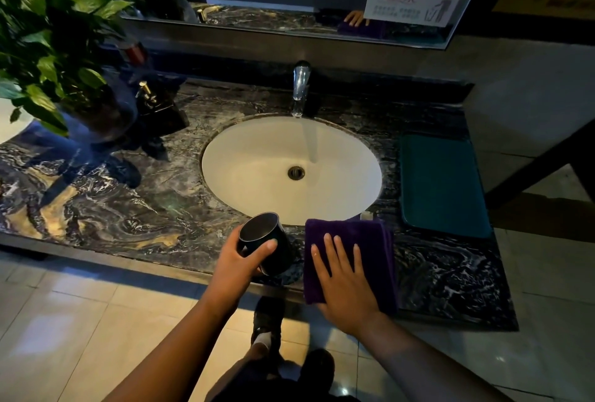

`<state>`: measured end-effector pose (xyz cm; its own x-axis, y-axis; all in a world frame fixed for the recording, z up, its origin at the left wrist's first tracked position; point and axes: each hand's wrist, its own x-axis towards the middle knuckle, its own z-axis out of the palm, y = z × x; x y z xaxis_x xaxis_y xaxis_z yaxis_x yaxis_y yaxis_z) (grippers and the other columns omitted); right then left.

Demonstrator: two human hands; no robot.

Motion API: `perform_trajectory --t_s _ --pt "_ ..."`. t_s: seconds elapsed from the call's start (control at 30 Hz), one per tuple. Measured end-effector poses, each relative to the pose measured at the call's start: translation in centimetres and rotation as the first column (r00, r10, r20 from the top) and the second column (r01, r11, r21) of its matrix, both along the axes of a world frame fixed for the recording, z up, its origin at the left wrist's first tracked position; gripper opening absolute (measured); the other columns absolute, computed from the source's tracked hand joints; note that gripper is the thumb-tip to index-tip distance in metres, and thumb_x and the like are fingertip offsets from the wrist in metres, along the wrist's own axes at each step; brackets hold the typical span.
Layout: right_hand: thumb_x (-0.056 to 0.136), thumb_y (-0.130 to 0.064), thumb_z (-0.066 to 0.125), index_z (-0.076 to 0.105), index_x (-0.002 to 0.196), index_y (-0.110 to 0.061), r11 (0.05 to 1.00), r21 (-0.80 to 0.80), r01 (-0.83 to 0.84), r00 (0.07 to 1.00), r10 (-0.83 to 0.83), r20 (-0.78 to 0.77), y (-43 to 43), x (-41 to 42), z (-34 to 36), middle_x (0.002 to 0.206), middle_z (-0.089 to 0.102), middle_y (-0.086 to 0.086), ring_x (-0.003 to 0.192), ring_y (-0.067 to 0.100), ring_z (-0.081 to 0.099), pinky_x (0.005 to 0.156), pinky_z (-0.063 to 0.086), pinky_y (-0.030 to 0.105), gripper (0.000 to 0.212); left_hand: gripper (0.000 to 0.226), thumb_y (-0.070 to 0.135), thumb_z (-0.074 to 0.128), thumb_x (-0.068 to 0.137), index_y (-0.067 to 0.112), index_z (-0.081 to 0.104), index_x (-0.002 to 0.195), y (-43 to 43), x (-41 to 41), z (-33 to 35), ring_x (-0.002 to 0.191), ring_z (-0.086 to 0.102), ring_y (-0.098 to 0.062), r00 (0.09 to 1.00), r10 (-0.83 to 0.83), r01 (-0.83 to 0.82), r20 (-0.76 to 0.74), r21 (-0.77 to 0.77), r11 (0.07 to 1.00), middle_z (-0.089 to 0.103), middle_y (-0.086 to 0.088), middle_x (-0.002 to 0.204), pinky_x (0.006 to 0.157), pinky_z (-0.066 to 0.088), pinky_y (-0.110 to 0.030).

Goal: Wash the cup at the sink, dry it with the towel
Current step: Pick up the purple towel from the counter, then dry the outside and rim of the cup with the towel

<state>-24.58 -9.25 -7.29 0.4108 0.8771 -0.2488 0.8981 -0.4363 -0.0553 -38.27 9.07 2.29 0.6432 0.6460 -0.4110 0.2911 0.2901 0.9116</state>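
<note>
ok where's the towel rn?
Head view: the purple towel lies folded on the marble counter's front edge, right of centre, under the flat right hand, between the cup and the teal mat.

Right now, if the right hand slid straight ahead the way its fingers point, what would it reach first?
The right hand lies flat on the purple towel, fingers pointing away from the person. Going on, it would likely cross the towel's far edge, then reach the rim of the white sink; depth is uncertain.
</note>
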Motion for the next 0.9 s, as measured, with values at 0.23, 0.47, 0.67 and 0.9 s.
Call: perform_trajectory --t_s 0.23,0.47,0.67,0.9 --pt "0.094 -0.072 0.014 0.016 0.162 -0.029 0.914 0.112 0.390 0.760 -0.251 -0.599 -0.4 -1.2 3.8 0.169 -0.008 -0.007 0.157 0.018 -0.017 0.126 -0.016 0.044 0.080 0.086 0.054 0.082 0.060 0.024 0.053 0.136 0.9 0.1 0.0 0.117 0.064 -0.022 1.000 -0.014 0.015 -0.008 0.005 1.000 0.065 -0.002 0.127 0.082 0.063 -0.042" --pt "0.096 -0.059 0.049 0.065 0.132 -0.010 0.145 -0.481 0.865 -0.488 0.011 -0.873 0.2 0.6 10.8 0.121 0.074 0.017 0.118 0.035 0.064 0.110 0.044 0.050 0.063 0.067 0.044 0.085 0.073 0.027 0.056 0.131 1.5 1.4 1.0 0.114 0.065 -0.019 0.998 -0.049 0.050 0.026 -0.018 0.999 0.067 0.001 0.124 0.089 0.060 -0.046" --pt "0.102 -0.044 0.037 0.071 0.103 -0.012 -0.002 -0.558 0.830 -0.510 0.404 -0.760 0.6 2.0 16.1 0.086 0.080 0.017 0.096 0.035 0.063 0.079 0.046 0.045 0.046 0.074 0.053 0.082 0.062 0.027 0.060 0.127 3.0 2.8 2.8 0.113 0.068 -0.024 0.994 -0.082 0.085 0.066 -0.049 0.995 0.070 -0.001 0.122 0.093 0.056 -0.059" --pt "0.096 -0.050 0.046 0.072 0.113 -0.020 -0.073 -0.481 0.874 -0.360 0.569 -0.739 2.2 3.4 19.4 0.108 0.079 0.013 0.108 0.036 0.066 0.087 0.050 0.047 0.043 0.057 0.038 0.084 0.075 0.022 0.061 0.124 6.0 5.1 5.6 0.117 0.063 -0.026 0.979 -0.085 0.107 0.188 -0.109 0.988 0.066 -0.007 0.124 0.084 0.060 -0.048"
